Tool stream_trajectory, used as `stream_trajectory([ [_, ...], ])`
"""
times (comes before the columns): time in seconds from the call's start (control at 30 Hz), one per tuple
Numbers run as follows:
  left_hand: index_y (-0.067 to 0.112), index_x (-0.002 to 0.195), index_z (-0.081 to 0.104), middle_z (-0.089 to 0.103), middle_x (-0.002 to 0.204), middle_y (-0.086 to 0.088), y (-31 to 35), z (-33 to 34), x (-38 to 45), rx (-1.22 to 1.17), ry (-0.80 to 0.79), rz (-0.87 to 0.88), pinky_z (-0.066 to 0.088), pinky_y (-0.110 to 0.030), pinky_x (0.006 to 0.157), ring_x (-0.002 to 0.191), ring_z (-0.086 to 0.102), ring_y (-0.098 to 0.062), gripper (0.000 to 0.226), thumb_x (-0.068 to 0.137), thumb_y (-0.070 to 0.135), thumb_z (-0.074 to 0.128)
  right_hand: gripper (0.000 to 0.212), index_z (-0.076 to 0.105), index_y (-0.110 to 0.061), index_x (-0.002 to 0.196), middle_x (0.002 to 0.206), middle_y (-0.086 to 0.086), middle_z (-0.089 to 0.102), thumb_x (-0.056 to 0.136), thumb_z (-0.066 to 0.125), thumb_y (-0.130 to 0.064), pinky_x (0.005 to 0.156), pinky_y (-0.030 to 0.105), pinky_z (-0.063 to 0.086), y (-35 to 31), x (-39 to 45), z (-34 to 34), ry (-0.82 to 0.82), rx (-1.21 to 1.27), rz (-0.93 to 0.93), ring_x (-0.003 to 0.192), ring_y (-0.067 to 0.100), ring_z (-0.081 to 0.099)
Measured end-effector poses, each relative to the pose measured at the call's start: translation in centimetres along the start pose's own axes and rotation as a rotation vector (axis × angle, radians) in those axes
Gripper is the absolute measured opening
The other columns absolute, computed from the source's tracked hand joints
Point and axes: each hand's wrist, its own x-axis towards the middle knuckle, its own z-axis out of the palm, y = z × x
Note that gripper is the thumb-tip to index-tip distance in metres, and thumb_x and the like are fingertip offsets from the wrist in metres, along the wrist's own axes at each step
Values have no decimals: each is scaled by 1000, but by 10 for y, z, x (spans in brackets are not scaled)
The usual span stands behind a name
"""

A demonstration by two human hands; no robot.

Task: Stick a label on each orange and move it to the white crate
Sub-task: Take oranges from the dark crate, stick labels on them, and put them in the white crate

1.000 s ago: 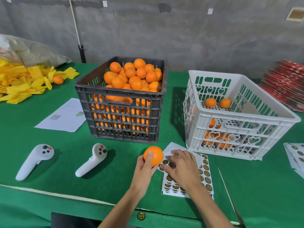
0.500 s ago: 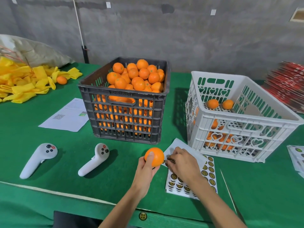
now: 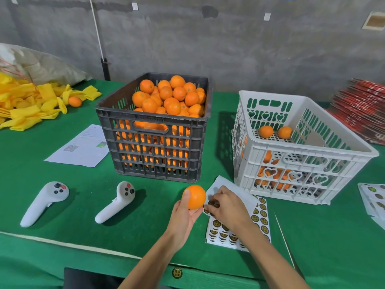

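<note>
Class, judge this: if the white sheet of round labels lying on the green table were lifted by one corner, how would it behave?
The white sheet of round labels looks paper-thin and lies flat, so it would probably flop and bend. It seems very light. The right hand resting on it likely keeps it from sliding on the green table while a label peels.

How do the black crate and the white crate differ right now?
The black crate is heaped with oranges to its rim; the white crate holds only a shallow layer. The black crate has plain slots; the white crate has heart cutouts. Both are slatted plastic with handle openings, on the green table.
</note>
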Motion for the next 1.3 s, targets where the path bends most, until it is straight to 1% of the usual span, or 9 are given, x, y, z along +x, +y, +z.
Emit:
stream_trajectory([
  [0.2,14,151,36,58,142,-18,-1,0,-1,27,-3,13,44,-47,117,115,72,-23,80,87,55,62,29,74,-19,117,109,3,54,102,58,-38,75,32,42,-2,7,-3,-22,-147,-117,98,26,59],
  [0.37,17,154,34,57,143,-16,-4,-2,4,45,0,12,42,-47,119,115,72,-21,71,97,53,58,33,73,-19,118,111,5,56,106,48,-37,76,34,45,2,7,-2,-28,-232,-177,99,28,59],
  [0.5,19,148,39,62,137,-9,-6,-1,3,54,-12,19,37,-47,122,110,74,-15,76,87,61,59,46,73,-17,115,111,0,52,98,56,-57,81,32,43,11,4,-4,-13,-118,-103,102,22,55],
  [0.6,22,144,41,62,135,-6,-8,0,3,52,-20,16,37,-46,122,105,75,-10,74,85,62,59,69,68,-26,129,114,-4,48,86,53,-77,91,36,41,17,-4,-3,-23,-124,-43,110,20,48],
  [0.67,23,143,41,62,137,-6,-9,-1,4,58,-27,16,38,-45,122,105,75,-9,72,85,62,58,74,66,-30,134,112,-7,46,83,51,-81,94,37,40,17,-6,-2,-13,-128,-12,112,19,47],
  [0.87,22,143,41,63,132,-4,-10,-3,8,57,-36,27,36,-46,123,104,75,-8,64,93,59,57,45,69,-32,129,116,-3,57,96,57,-59,90,36,42,5,3,-1,26,-155,-36,111,20,52],
  [0.97,23,143,41,62,134,-5,-10,-4,7,76,-29,27,37,-45,122,106,74,-9,70,87,62,59,36,73,-32,124,110,-6,60,97,60,-52,83,33,39,8,2,0,56,-56,-21,105,19,53],
  [1.13,22,141,42,61,137,-7,-10,-6,8,104,-41,22,43,-40,118,109,73,-10,72,86,63,60,18,81,-34,100,87,-12,56,96,64,-40,74,31,36,5,-1,2,134,106,-1,87,17,53],
  [1.3,21,143,40,61,136,-7,-11,-5,8,132,-47,35,41,-42,120,109,73,-9,74,86,64,59,15,82,-36,85,85,-17,65,90,68,-35,75,29,46,1,3,-5,89,214,99,82,12,59],
])
